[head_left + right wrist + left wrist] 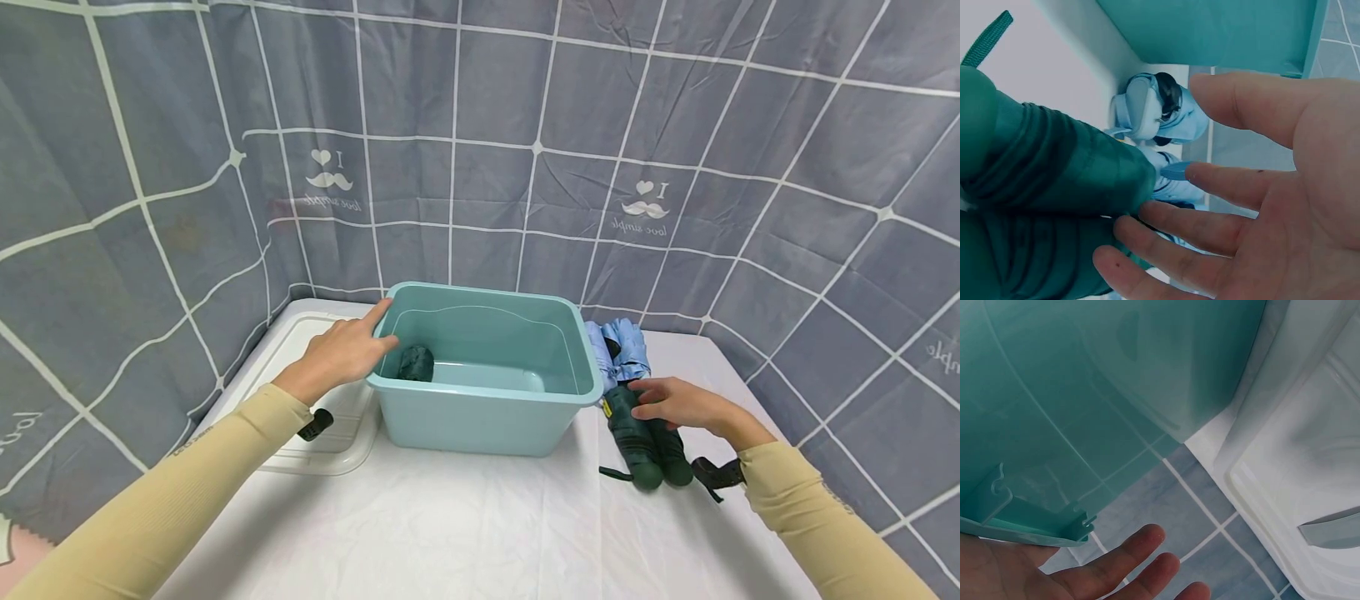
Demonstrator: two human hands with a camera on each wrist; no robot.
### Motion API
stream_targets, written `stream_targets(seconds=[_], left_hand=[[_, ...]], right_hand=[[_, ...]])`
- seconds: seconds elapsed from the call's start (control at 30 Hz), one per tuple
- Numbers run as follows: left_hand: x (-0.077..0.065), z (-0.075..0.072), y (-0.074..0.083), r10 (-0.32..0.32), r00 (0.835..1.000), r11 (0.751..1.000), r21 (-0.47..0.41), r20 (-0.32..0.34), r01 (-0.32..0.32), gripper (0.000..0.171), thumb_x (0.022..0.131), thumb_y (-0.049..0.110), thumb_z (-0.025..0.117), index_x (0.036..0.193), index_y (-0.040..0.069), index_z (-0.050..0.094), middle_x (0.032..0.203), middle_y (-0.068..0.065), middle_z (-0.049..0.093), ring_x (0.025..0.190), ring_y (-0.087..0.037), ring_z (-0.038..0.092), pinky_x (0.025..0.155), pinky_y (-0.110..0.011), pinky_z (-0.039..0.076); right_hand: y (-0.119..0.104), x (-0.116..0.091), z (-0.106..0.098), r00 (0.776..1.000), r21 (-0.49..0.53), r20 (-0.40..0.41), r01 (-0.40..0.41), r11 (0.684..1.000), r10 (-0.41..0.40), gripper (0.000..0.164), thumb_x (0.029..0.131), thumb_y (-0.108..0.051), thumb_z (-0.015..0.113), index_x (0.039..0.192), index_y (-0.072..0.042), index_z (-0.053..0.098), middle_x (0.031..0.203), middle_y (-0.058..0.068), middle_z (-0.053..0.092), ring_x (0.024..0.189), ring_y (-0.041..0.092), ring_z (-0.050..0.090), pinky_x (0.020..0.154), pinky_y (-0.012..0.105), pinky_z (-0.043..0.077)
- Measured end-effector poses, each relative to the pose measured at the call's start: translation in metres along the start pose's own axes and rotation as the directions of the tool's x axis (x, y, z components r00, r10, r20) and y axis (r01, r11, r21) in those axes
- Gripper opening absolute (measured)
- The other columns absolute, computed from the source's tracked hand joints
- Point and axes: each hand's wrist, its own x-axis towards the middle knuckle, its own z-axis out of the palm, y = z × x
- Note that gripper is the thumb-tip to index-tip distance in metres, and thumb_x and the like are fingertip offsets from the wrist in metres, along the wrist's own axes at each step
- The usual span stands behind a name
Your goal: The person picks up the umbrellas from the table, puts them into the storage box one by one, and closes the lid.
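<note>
A light teal plastic bin [472, 421] stands mid-table. My left hand [341, 354] rests at its left rim, thumb over the edge; in the left wrist view its fingers [1129, 556] extend loosely outside the bin wall. Inside, at the left end, lies a dark green rolled bundle [416, 364], mostly hidden by the wall. Right of the bin, two folded dark green umbrellas [633, 437] lie side by side. My right hand [686, 406] hovers at their far ends, fingers spread, nothing gripped. Just beyond lie folded light blue umbrellas [628, 346], partly behind the bin.
A white lid [360, 437] lies flat left of the bin, partly under my left forearm. White cloth covers the table [480, 517]. A grey-blue gridded curtain [487, 183] encloses the back and both sides. A wrist strap [988, 37] sticks out from one green umbrella.
</note>
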Motion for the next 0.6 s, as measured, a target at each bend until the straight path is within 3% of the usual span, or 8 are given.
stream_targets(seconds=[0.17, 0.6], left_hand=[[0.0, 0.0, 0.0, 0.001, 1.0, 1.0, -0.002, 0.0, -0.001, 0.074, 0.099, 0.051, 0.037, 0.164, 0.031, 0.006, 0.151, -0.026, 0.046, 0.129, -0.044, 0.054, 0.076, -0.055, 0.048], [0.001, 0.0, -0.001, 0.003, 1.0, 1.0, -0.004, -0.009, -0.003, 0.074, 0.099, 0.05, 0.037, 0.164, 0.03, 0.008, 0.15, -0.027, 0.047, 0.132, -0.044, 0.051, 0.08, -0.06, 0.048]], right_hand=[[0.001, 0.001, 0.006, 1.0, 0.005, -0.005, -0.001, 1.0, 0.001, 0.068, 0.096, -0.024, 0.067, 0.15, 0.007, 0.038, 0.14, 0.037, 0.05, 0.125, 0.045, 0.056, 0.087, 0.052, 0.056], [0.002, 0.002, 0.02, 0.998, -0.001, -0.057, -0.025, 1.0, 0.025, 0.067, 0.093, -0.023, 0.071, 0.148, 0.005, 0.042, 0.144, 0.038, 0.042, 0.125, 0.043, 0.053, 0.08, 0.042, 0.058]])
